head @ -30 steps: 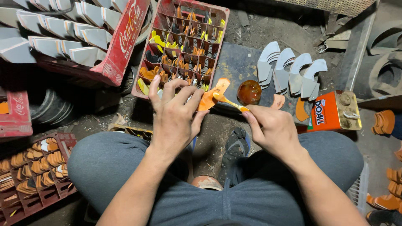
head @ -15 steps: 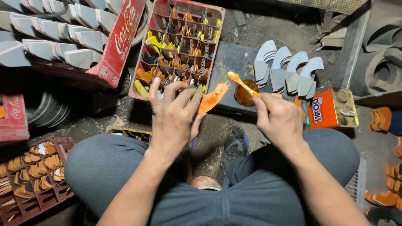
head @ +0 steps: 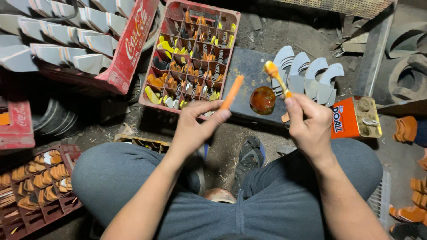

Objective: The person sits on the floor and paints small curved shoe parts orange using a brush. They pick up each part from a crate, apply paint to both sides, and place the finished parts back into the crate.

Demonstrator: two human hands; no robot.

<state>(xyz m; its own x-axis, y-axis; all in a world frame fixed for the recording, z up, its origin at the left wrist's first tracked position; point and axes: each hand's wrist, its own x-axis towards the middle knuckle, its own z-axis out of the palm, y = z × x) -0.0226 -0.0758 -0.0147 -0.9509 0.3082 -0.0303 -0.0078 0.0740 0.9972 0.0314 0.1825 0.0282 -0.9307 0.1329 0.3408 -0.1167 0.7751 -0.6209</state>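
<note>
The left hand pinches an orange strip (long axis toward one o'clock), while the right hand, at three o'clock, grips a glue-tipped brush.

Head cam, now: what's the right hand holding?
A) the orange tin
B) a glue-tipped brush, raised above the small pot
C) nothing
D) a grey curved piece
B: the right hand grips a thin brush with an orange-coated tip, lifted above the small pot of amber glue; the left hand holds the orange strip.
</note>
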